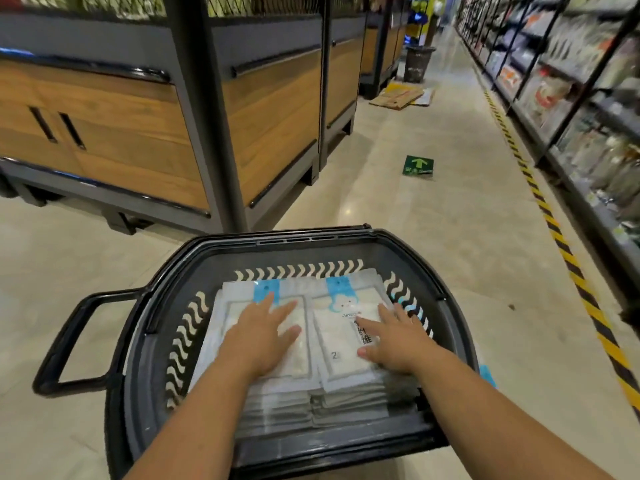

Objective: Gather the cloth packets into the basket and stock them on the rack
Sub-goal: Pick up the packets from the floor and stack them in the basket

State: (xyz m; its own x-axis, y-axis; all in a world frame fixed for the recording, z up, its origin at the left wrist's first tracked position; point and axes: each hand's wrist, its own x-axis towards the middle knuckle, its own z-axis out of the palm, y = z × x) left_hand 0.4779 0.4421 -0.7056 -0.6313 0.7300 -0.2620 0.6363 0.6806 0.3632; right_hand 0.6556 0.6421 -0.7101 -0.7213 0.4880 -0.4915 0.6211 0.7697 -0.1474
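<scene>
Head view: a black plastic shopping basket with wavy slots in its walls (pixel 346 237) fills the lower centre of the frame, its looped black handle (pixel 60 344) sticking out at lower left. Inside lie two side-by-side stacks of flat white cloth packets with blue printed tops (pixel 341 336), filling most of the basket floor. The left hand (pixel 266 337) rests flat on the left stack with fingers straight and spread; the right hand (pixel 398 344) lies flat on the right stack, fingers also spread, pinching nothing. Wood-panelled display stands with dark metal frames (pixel 270 126) occupy the upper left. Stocked shelving racks (pixel 588 98) run along the right edge, bordered by yellow-and-black striped floor tape (pixel 554 233). A green arrow floor sticker (pixel 418 165) sits on the beige tiles at centre.
</scene>
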